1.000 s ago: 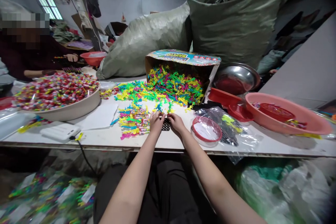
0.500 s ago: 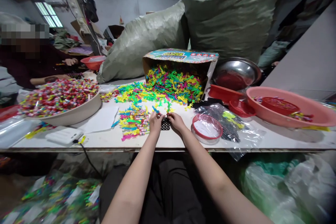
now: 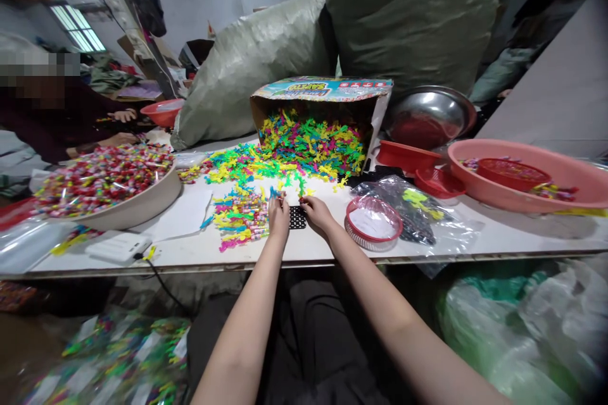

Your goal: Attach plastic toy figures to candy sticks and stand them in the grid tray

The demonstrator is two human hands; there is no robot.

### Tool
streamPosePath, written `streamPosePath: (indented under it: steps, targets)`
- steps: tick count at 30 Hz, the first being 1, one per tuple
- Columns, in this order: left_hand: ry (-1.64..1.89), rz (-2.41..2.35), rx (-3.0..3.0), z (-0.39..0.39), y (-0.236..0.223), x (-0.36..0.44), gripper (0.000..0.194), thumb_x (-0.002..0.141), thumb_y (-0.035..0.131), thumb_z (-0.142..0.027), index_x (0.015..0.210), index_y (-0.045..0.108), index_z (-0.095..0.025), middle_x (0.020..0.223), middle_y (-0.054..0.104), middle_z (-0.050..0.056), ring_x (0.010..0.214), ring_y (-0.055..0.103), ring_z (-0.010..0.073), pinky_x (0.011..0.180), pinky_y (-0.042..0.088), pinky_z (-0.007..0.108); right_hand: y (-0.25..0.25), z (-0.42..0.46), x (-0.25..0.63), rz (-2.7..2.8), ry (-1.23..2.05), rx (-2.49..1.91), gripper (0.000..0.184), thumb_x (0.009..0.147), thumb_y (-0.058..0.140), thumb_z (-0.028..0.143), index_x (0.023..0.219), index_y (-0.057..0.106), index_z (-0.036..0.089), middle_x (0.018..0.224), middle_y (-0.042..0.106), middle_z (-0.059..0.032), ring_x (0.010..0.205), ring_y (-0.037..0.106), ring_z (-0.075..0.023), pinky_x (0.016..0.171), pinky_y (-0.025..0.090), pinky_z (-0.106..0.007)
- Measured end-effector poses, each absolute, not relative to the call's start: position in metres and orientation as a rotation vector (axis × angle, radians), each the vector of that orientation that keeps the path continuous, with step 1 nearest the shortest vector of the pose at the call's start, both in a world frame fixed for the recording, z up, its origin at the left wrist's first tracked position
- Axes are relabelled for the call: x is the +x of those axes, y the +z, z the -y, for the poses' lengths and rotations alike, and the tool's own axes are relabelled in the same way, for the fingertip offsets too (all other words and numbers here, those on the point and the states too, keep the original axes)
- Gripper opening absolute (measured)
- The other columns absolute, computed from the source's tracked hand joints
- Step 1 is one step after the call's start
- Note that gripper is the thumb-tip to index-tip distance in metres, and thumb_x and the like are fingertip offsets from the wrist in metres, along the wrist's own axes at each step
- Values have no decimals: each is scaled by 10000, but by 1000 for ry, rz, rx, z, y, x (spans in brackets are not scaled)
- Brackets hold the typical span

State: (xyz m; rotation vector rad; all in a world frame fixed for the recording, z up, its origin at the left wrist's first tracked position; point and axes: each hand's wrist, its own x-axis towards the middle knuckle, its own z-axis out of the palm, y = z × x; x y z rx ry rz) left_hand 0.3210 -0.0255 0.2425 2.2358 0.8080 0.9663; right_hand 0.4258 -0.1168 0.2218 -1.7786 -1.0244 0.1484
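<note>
On the white table, my left hand is closed, with a small blue plastic figure at its fingertips. The fingers of my right hand pinch the lower end of a green plastic figure, where a bit of red shows. Between the two hands lies a black plate with holes. Beside my left hand, rows of coloured figures joined to small printed tubes are laid out. A tipped carton behind the hands spills a heap of loose figures.
At left stands a wide basin heaped with wrapped pieces, near a white power bank. To the right are a red basket, a clear plastic bag and a pink basin. Large sacks stand behind; a co-worker sits at far left.
The view has tilted and shifted slightly. My left hand and the blue figure have moved a little left, away from my right hand, baring more of the black plate.
</note>
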Motion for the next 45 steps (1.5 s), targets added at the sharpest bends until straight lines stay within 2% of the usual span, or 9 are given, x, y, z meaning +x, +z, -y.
streamPosePath:
  steps: [5, 8, 11, 15, 22, 27, 32, 45]
  targets:
    - [875, -773, 2276, 22, 243, 320, 211, 820, 474, -307, 862, 624, -166, 872, 658, 57, 882, 573, 178, 829, 423, 295, 222, 117, 425, 1023, 150, -1774, 179, 777, 481, 180, 895, 615, 190, 890, 635, -37, 838, 560, -177, 756, 406, -280]
    - [837, -800, 2308, 22, 245, 322, 190, 803, 500, -295, 755, 637, -174, 792, 674, 44, 860, 575, 181, 907, 371, 341, 224, 117, 424, 1019, 150, -1776, 174, 777, 483, 169, 885, 617, 188, 887, 638, -40, 842, 564, -179, 751, 408, -278]
    - [796, -798, 2348, 24, 246, 324, 192, 799, 505, -281, 683, 628, -190, 717, 679, 13, 788, 587, 160, 1004, 264, 371, 225, 117, 423, 1015, 148, -1788, 169, 776, 486, 157, 877, 619, 180, 893, 641, -49, 849, 568, -183, 752, 408, -279]
    - [760, -804, 2386, 26, 246, 327, 195, 802, 497, -285, 671, 616, -203, 713, 686, -11, 731, 600, 141, 1065, 134, 379, 226, 118, 423, 1010, 147, -1812, 170, 777, 487, 150, 882, 618, 176, 894, 641, -49, 849, 566, -180, 755, 409, -279]
    - [736, -817, 2454, 27, 243, 327, 198, 823, 470, -331, 747, 627, -237, 786, 691, -19, 766, 606, 149, 1067, 59, 383, 228, 119, 422, 1021, 149, -1824, 163, 792, 482, 154, 886, 613, 170, 878, 638, -45, 827, 564, -167, 745, 409, -266]
    - [704, -822, 2511, 27, 244, 327, 183, 813, 491, -346, 813, 646, -249, 809, 692, -8, 817, 590, 163, 1045, 88, 384, 229, 119, 421, 1019, 149, -1822, 165, 788, 490, 142, 896, 612, 164, 899, 639, -54, 843, 566, -170, 761, 411, -269]
    - [702, -868, 2537, 26, 242, 327, 204, 797, 516, -373, 866, 657, -243, 868, 678, 33, 956, 524, 202, 956, 197, 400, 229, 119, 422, 1015, 151, -1826, 164, 777, 498, 134, 889, 614, 165, 900, 643, -53, 836, 570, -169, 766, 418, -274]
    - [708, -824, 2566, 24, 239, 328, 204, 808, 483, -309, 884, 668, -268, 828, 671, 35, 902, 520, 196, 878, 244, 372, 230, 119, 420, 999, 129, -1861, 181, 780, 493, 112, 894, 626, 157, 929, 649, -71, 870, 574, -179, 776, 423, -278]
